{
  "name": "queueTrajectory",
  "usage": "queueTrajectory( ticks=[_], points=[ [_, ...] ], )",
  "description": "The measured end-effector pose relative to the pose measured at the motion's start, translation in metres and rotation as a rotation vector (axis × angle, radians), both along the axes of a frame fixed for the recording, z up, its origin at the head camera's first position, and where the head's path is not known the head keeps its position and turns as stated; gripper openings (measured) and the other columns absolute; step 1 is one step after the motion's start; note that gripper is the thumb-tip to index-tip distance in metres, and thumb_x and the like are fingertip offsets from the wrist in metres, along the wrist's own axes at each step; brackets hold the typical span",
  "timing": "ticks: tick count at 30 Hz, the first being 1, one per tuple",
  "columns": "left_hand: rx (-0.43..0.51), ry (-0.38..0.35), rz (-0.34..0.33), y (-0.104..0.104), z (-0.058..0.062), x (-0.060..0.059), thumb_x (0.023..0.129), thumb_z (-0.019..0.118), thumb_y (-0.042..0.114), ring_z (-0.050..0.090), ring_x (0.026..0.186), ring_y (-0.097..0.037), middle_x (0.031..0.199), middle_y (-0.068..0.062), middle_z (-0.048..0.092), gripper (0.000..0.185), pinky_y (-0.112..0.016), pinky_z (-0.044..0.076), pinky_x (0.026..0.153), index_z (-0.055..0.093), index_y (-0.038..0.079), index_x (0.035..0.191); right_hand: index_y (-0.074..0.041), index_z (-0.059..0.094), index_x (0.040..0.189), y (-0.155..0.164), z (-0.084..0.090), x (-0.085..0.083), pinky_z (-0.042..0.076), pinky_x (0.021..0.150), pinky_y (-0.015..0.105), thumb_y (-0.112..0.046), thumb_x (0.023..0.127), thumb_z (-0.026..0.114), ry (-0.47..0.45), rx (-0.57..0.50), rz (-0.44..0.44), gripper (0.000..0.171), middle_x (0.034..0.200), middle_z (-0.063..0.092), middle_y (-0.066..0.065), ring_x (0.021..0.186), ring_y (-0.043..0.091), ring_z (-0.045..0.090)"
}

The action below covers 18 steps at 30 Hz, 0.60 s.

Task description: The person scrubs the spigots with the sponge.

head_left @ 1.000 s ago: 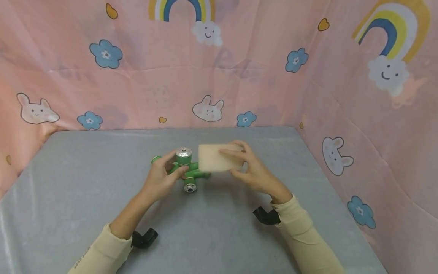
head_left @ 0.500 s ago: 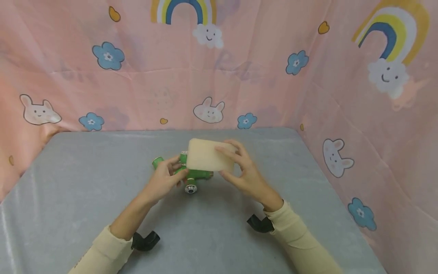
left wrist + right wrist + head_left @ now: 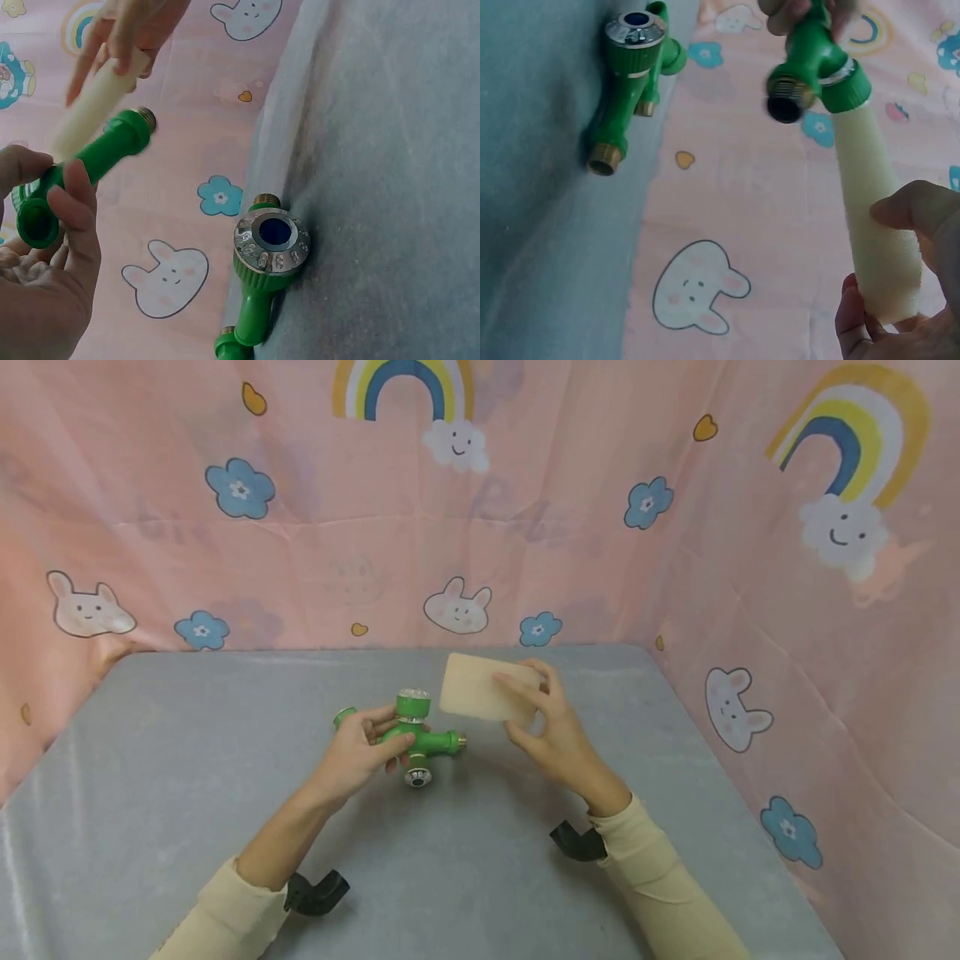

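Observation:
My left hand (image 3: pixel 351 756) holds a green valve (image 3: pixel 430 742) with a threaded brass end, thumb on one side and fingers on the other. In my right hand (image 3: pixel 558 739) is a pale cream sponge block (image 3: pixel 476 687), pinched between thumb and fingers. Its free end is close to the held valve's knob (image 3: pixel 413 705), with a narrow gap in the head view. A second green valve (image 3: pixel 257 300) lies on the table below, its silver-ringed knob (image 3: pixel 635 31) marked with raised characters. My left hand and the held valve hide part of it in the head view.
A grey cloth-covered table (image 3: pixel 465 877) lies under both hands. Pink printed curtain (image 3: pixel 315 552) encloses its back and sides. A black curved piece (image 3: pixel 317 893) sticks out at my left cuff, and another black piece (image 3: pixel 577 842) at my right cuff.
The sponge swung left across the held valve's knob, then back right and slightly up, uncovering the knob. My left hand keeps its hold on the valve and barely moves.

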<state>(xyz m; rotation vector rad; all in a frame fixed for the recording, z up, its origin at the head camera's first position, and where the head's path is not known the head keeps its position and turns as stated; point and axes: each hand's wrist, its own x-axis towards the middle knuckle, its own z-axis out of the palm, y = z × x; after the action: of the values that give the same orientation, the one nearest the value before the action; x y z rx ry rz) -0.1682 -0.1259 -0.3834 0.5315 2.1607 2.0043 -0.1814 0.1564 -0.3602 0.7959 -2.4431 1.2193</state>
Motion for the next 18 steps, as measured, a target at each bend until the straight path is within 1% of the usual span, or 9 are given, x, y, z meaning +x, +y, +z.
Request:
queueTrajectory(
  ticks=[3, 6, 9, 11, 13, 14, 15, 18],
  points=[
    [-0.032, 0.01, 0.013, 0.001, -0.001, 0.0, 0.097, 0.062, 0.003, 0.063, 0.067, -0.007, 0.123, -0.031, 0.067, 0.047, -0.019, 0.046, 0.054, 0.051, -0.011, 0.14, -0.012, 0.056, 0.145, 0.0, 0.002, 0.002, 0.051, 0.089, 0.042, 0.004, 0.089, 0.069, -0.031, -0.044, 0.008, 0.06, 0.153, 0.033, 0.018, 0.118, 0.034, 0.052],
    [-0.067, 0.021, 0.026, 0.002, -0.003, 0.001, 0.097, 0.062, 0.004, 0.061, 0.066, -0.006, 0.124, -0.033, 0.066, 0.05, -0.019, 0.044, 0.052, 0.048, -0.012, 0.142, -0.011, 0.055, 0.145, -0.005, 0.001, 0.006, 0.051, 0.094, 0.044, 0.0, 0.09, 0.07, -0.023, -0.073, 0.052, 0.058, 0.154, 0.034, 0.017, 0.125, 0.035, 0.05],
    [-0.116, 0.047, 0.05, 0.005, -0.003, 0.003, 0.098, 0.062, 0.004, 0.06, 0.066, -0.008, 0.121, -0.031, 0.068, 0.051, -0.019, 0.043, 0.05, 0.047, -0.012, 0.143, -0.01, 0.056, 0.143, -0.012, -0.001, 0.012, 0.053, 0.093, 0.043, -0.001, 0.09, 0.071, 0.033, -0.074, 0.096, 0.056, 0.152, 0.035, 0.017, 0.124, 0.035, 0.053],
    [-0.167, 0.083, 0.077, 0.008, -0.002, 0.005, 0.097, 0.063, 0.005, 0.059, 0.065, -0.012, 0.116, -0.026, 0.071, 0.048, -0.02, 0.043, 0.051, 0.05, -0.009, 0.142, -0.009, 0.058, 0.141, -0.017, -0.001, 0.015, 0.055, 0.091, 0.042, 0.0, 0.089, 0.072, 0.084, -0.061, 0.117, 0.055, 0.15, 0.036, 0.018, 0.121, 0.035, 0.054],
    [-0.222, 0.128, 0.107, 0.013, -0.001, 0.006, 0.097, 0.065, 0.007, 0.056, 0.065, -0.013, 0.11, -0.022, 0.073, 0.045, -0.021, 0.044, 0.053, 0.055, -0.007, 0.139, -0.008, 0.06, 0.139, -0.02, -0.002, 0.017, 0.055, 0.092, 0.043, 0.003, 0.087, 0.073, 0.125, -0.039, 0.135, 0.055, 0.149, 0.037, 0.019, 0.123, 0.035, 0.053],
    [-0.245, 0.15, 0.121, 0.015, -0.001, 0.007, 0.097, 0.066, 0.008, 0.055, 0.064, -0.014, 0.106, -0.021, 0.073, 0.044, -0.021, 0.045, 0.054, 0.057, -0.005, 0.138, -0.008, 0.06, 0.139, -0.021, -0.002, 0.017, 0.054, 0.093, 0.044, 0.004, 0.086, 0.073, 0.131, -0.03, 0.142, 0.055, 0.149, 0.037, 0.02, 0.125, 0.035, 0.051],
    [-0.262, 0.172, 0.135, 0.017, -0.001, 0.008, 0.097, 0.066, 0.008, 0.054, 0.065, -0.014, 0.107, -0.02, 0.073, 0.043, -0.022, 0.047, 0.056, 0.058, -0.005, 0.137, -0.008, 0.061, 0.138, -0.022, -0.002, 0.017, 0.053, 0.094, 0.045, 0.005, 0.086, 0.072, 0.138, -0.018, 0.144, 0.055, 0.148, 0.037, 0.02, 0.127, 0.036, 0.049],
    [-0.292, 0.194, 0.177, 0.018, 0.001, 0.009, 0.097, 0.067, 0.009, 0.052, 0.066, -0.013, 0.106, -0.02, 0.073, 0.044, -0.022, 0.048, 0.056, 0.058, -0.005, 0.137, -0.008, 0.063, 0.136, -0.022, -0.004, 0.016, 0.051, 0.095, 0.047, 0.008, 0.083, 0.071, 0.138, 0.001, 0.119, 0.056, 0.147, 0.038, 0.02, 0.129, 0.036, 0.047]
  ],
)
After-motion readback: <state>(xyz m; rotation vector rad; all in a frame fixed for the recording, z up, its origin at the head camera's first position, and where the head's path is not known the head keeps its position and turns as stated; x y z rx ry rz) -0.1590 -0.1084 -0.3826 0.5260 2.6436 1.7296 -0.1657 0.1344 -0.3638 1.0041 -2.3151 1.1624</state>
